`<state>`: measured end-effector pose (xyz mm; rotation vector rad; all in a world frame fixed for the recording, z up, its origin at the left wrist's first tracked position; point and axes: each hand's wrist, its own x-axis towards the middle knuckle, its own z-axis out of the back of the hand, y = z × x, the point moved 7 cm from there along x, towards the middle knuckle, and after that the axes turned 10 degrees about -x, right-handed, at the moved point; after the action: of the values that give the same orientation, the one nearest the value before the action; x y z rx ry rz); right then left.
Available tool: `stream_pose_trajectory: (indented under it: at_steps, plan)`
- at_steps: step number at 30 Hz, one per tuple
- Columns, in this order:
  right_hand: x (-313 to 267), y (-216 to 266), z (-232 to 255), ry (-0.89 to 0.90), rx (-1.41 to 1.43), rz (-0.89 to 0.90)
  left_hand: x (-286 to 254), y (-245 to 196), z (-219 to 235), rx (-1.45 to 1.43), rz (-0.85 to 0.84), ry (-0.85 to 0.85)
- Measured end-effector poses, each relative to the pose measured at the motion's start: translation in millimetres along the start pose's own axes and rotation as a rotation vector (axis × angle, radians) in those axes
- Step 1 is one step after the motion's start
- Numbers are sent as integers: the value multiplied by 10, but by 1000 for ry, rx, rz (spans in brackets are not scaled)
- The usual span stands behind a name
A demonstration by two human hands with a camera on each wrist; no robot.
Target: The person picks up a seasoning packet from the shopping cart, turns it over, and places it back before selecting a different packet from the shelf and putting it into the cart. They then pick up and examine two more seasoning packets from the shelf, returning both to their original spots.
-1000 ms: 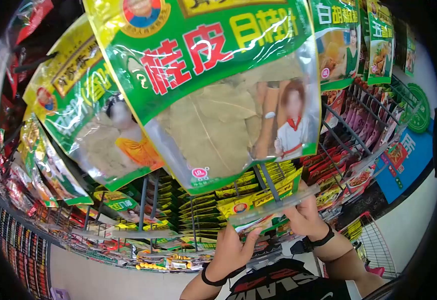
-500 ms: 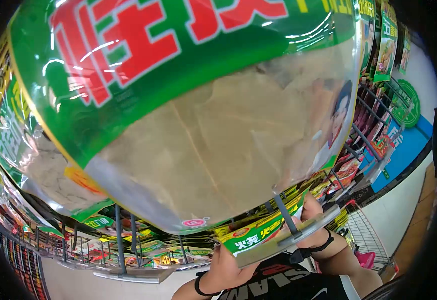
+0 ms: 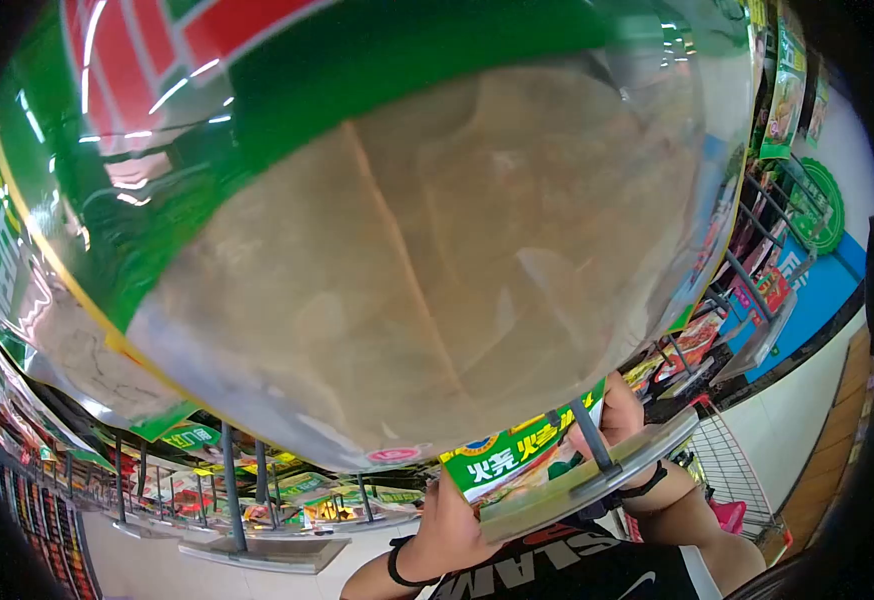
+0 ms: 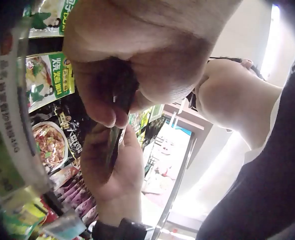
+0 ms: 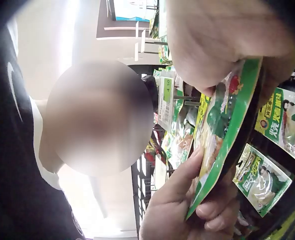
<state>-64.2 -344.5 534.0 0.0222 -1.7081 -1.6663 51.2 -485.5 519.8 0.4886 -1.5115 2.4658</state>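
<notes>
A very big bag of dry leaves point(image 3: 427, 230) hangs right in front of the head camera, so close that it fills most of the view. It hangs there because it is on a hook of the shop rack point(image 3: 237, 490), and the person's head is tucked in under it. More green and yellow packets hang on the rack all around the big bag.

Below the big bag, two hands hold one green packet point(image 3: 517, 460) between them. The packet sits by a grey rail point(image 3: 597, 475) of the rack, maybe so it can go on or come off its hook.

The left hand point(image 3: 452, 525) is under the packet. Its fingers point(image 5: 180, 182) curl up and pinch the bottom edge. The right hand point(image 3: 622, 415) is at the top, past the rail. Its fingers point(image 5: 212, 45) curl over the top edge and grip it. Both hands hold tight, so the thin packet stays flat and does not flop.
</notes>
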Motion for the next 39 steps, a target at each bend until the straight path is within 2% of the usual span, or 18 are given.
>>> stream_pose_trajectory:
  at_steps: [2, 4, 5, 7, 9, 10, 11, 13, 14, 18, 22, 25, 28, 32, 33, 35, 36, 39]
  plan:
    - [5, -34, 10, -11, -14, 29, -27, 228, -36, -230, 94, -81]
    - [24, -14, 2, -29, 24, 65, -6, 284, -6, -287, 126, -174]
    - [14, 12, -30, -66, 140, 19, -13, 298, -3, -305, 150, -216]
    - [-63, -76, 16, -207, 28, 134, 44, 300, 43, -309, 173, -282]
    - [-27, -5, 1, -176, -145, 340, 130, 265, 81, -313, 138, -325]
    - [-32, 13, 45, -179, -327, 326, 126, 257, 81, -294, 164, -329]
    - [-32, 16, 46, -148, -355, 273, 138, 237, 94, -273, 177, -332]
    - [2, 36, 55, -95, -418, 190, 199, 79, 138, -6, 110, -300]
    - [20, 112, 57, -91, -483, 284, 216, 74, 137, -19, 121, -305]
    - [11, 45, 77, -75, -421, 214, 165, 219, 96, -79, 129, -323]
    - [22, 124, 51, -90, -464, 296, 129, 208, 105, -101, 128, -366]
    - [14, 130, 48, -74, -407, 284, 124, 161, 117, -64, 140, -374]
    - [31, 166, 41, -24, -561, 324, 119, 138, 109, -59, 128, -423]
    - [14, 281, 67, -101, -592, 355, -65, -74, 152, 335, -40, -660]
    - [-2, 284, 86, -112, -597, 379, -32, -277, 166, 454, -166, -681]
    - [-67, 244, 135, -129, -606, 412, -63, -429, 114, 650, -253, -693]
    - [-99, 227, 156, -184, -523, 468, -66, -482, 66, 726, -336, -692]
    - [-201, 230, 195, -149, -449, 434, 148, -582, -77, 886, -240, -438]
